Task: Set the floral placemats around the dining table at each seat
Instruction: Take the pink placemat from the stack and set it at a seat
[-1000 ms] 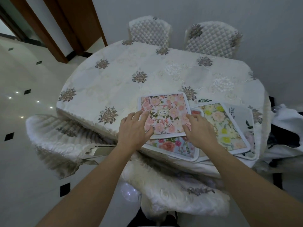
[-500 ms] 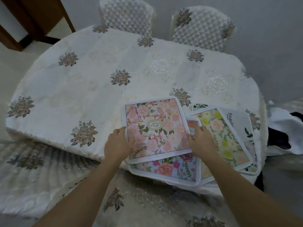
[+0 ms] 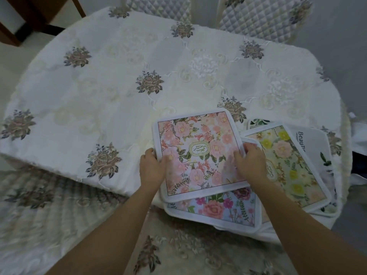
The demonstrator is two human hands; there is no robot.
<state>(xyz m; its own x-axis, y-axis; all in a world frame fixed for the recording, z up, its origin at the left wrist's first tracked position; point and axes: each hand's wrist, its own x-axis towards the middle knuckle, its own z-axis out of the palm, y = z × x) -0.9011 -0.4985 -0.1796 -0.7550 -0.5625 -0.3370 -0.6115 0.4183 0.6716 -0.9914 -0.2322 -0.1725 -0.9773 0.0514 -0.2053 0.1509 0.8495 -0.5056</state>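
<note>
A pink floral placemat point(image 3: 196, 151) with a white border lies on top of a fanned pile at the table's near right edge. My left hand point(image 3: 152, 168) pinches its left edge and my right hand point(image 3: 249, 162) grips its right edge. Beneath it lie a blue mat with large pink blooms point(image 3: 222, 211), a yellow-flowered mat point(image 3: 288, 165) and a white mat with printed lettering point(image 3: 309, 139). The oval table point(image 3: 99, 92) wears a cream embroidered cloth with brown roses.
Two quilted chair backs point(image 3: 262, 16) stand at the far side against the grey wall. A cream-covered chair point(image 3: 49, 225) sits close below me at the near left. Dark wooden furniture point(image 3: 15, 22) fills the upper left corner.
The view has come closer and shifted over the table. Both hands have gone from resting flat on the pink mat to gripping its left and right edges.
</note>
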